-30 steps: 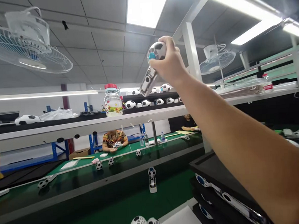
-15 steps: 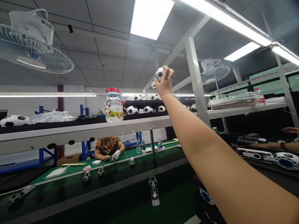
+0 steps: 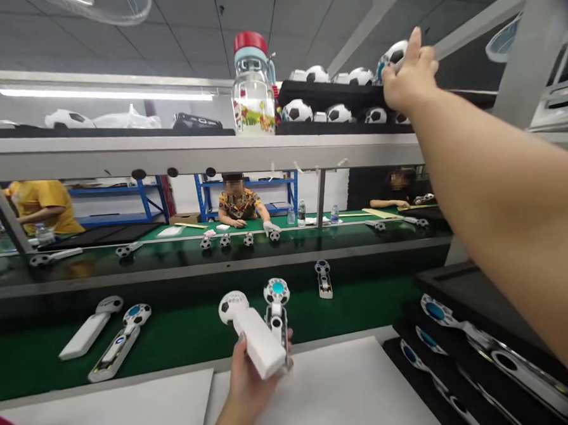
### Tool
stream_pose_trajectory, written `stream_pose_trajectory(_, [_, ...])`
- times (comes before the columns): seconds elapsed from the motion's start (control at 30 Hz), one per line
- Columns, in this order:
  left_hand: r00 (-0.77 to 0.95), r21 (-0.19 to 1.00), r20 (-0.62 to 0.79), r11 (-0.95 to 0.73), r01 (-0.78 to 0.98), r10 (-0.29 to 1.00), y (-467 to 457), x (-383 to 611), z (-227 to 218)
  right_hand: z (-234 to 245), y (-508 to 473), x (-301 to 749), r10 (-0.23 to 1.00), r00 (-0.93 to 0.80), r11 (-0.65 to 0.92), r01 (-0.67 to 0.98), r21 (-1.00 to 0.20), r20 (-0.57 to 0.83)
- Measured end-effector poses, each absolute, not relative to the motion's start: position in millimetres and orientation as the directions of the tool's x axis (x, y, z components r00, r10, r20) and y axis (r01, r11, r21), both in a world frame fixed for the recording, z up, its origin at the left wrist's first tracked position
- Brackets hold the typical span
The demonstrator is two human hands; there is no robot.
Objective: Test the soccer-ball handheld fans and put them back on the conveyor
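Observation:
Low in the middle, my left hand (image 3: 250, 382) is closed around two handheld pieces with soccer-ball heads. One is a white handle shell (image 3: 260, 344), tilted to the left. Behind it stands an open half (image 3: 276, 292) with a blue disc in its head and inner parts showing. My right hand (image 3: 413, 79) is stretched up to the shelf, its fingers closed on a soccer-ball-patterned piece (image 3: 394, 56) at the right end of the upper black tray (image 3: 306, 92). The lower end of that piece is hidden.
A red-lidded jar (image 3: 252, 90) stands on the shelf (image 3: 166, 149) left of the ball-headed pieces. Black trays (image 3: 463, 276) of open halves are at my right. Several pieces lie on the green belt (image 3: 186, 344). Across it sits a co-worker (image 3: 240, 205).
My view has tipped down, bringing my left hand with its two pieces into sight. My right hand, earlier raised higher over the shelf with the piece, is now at the upper tray.

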State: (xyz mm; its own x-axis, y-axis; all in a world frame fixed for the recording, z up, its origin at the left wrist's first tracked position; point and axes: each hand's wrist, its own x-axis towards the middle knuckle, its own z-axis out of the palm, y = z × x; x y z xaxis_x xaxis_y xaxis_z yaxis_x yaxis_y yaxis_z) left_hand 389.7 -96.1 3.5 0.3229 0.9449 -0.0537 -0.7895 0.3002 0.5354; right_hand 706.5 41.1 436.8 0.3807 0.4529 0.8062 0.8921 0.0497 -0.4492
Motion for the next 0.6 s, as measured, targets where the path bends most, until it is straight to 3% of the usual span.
stream_pose_trajectory(0.07, [0.274,0.614,-0.025,0.231,-0.755,0.962,-71.5,387.1,5.3,437.2,36.3,702.1,0.454,0.391,0.009,0.897,-0.443,0.801])
stream_pose_trajectory(0.2, [0.105,0.739,-0.122,0.161,-0.654,0.987,-17.6,375.2,1.2,428.5,30.0,692.8,0.388,0.338,-0.005,0.931,-0.365,0.857])
stream_pose_trajectory(0.33, [-0.087,0.844,-0.17,0.099,-0.528,0.982,20.9,361.1,-8.5,421.0,27.8,691.2,0.404,0.302,0.013,0.942,-0.335,0.863])
stream_pose_trajectory(0.5, [-0.189,0.927,-0.084,0.007,-0.374,0.978,12.0,357.8,-7.9,425.2,20.1,694.9,0.47,0.301,0.025,0.935,-0.354,0.829])
stream_pose_trajectory(0.6, [-0.216,0.966,0.006,-0.061,-0.25,0.976,-14.1,358.6,3.7,413.0,13.4,681.4,0.312,0.276,0.19,0.919,-0.345,0.909])
